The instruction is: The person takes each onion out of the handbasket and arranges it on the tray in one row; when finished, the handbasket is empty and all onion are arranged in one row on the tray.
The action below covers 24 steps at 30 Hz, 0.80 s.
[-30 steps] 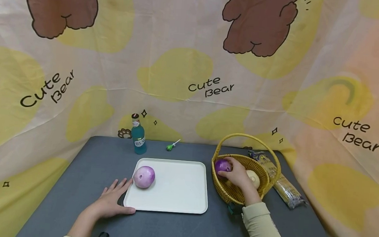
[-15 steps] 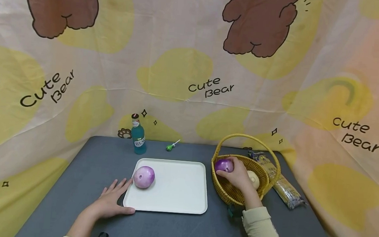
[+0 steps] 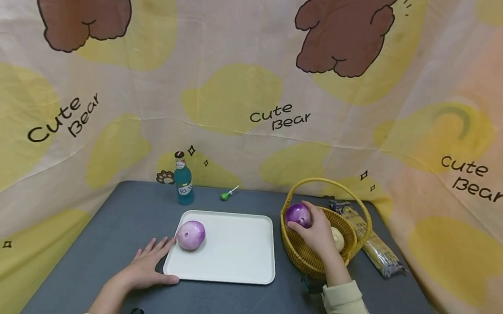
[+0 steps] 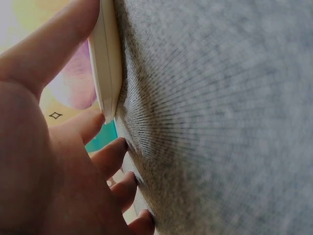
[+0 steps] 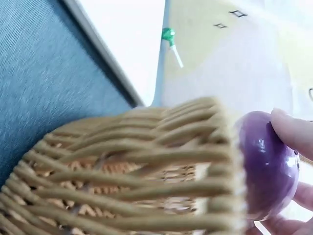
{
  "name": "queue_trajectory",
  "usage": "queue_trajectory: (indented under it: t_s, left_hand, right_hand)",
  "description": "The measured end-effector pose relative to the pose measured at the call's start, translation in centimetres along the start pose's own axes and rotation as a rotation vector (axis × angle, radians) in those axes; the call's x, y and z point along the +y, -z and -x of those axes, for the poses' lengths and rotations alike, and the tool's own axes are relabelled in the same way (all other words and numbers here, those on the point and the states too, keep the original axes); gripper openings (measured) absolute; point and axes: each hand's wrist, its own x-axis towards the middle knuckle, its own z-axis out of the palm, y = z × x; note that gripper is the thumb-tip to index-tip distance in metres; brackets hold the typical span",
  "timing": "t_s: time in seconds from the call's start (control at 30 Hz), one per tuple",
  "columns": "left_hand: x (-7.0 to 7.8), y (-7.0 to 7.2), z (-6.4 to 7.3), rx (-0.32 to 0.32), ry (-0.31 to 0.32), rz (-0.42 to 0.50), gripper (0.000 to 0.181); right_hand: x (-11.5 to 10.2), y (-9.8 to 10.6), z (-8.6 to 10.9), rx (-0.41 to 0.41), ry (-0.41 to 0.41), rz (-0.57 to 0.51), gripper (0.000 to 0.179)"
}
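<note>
My right hand (image 3: 319, 232) grips a glossy dark purple onion (image 3: 298, 215) at the left rim of the yellow wicker basket (image 3: 294, 253). In the right wrist view the onion (image 5: 266, 161) shows above the basket's woven edge (image 5: 146, 171), thumb and fingers round it. A pale, cream-coloured bulb (image 3: 336, 239) lies inside the basket, partly behind the wrist. My left hand (image 3: 146, 266) has its fingers spread at the left side of the white tray (image 3: 236, 248). Its thumb and index finger touch the tray edge (image 4: 106, 58). A lighter purple onion (image 3: 191, 235) sits on the tray's left part.
Behind the tray stand a blue-green bottle (image 3: 183, 184) and a green lollipop (image 3: 226, 195) lying down. A clear packet (image 3: 378, 248) lies right of the basket, whose handle (image 3: 324, 180) arches over it. The printed curtain (image 3: 234, 151) hangs beyond the grey table (image 3: 232, 306).
My right hand has raised the dark purple onion slightly inside the basket, up towards its rim. The left hand and the tray have stayed put.
</note>
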Motion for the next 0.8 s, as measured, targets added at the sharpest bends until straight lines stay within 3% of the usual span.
queue_trajectory:
  t_s: [0.8]
  left_hand:
    - [0.1,0.0,0.0,0.0,0.001,-0.004,0.115]
  right_hand:
    - [-4.2,-0.9,1.3,0.037,0.147,-0.064,0.081]
